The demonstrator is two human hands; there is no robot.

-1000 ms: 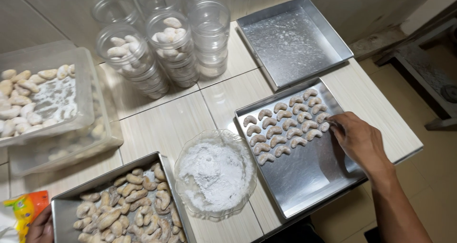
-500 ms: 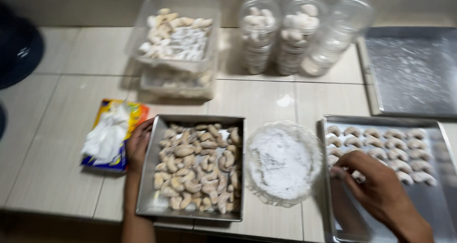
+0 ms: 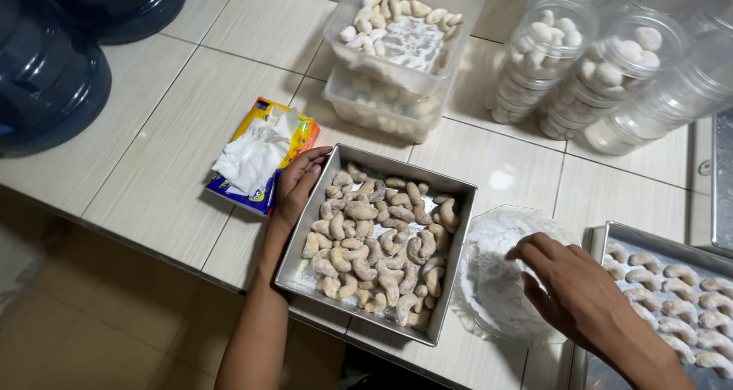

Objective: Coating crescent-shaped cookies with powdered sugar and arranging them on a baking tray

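Your left hand grips rim of metal pan of crescent cookies. Your right hand over bowl of powdered sugar, fingers loosely curled, holding nothing visible.

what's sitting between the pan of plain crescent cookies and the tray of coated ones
A clear bowl of white powder, with the right hand over it, seen in the head view.

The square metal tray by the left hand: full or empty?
Full. The square metal tray is heaped with crescent cookies that hide nearly all its floor; the left hand grips its rim.
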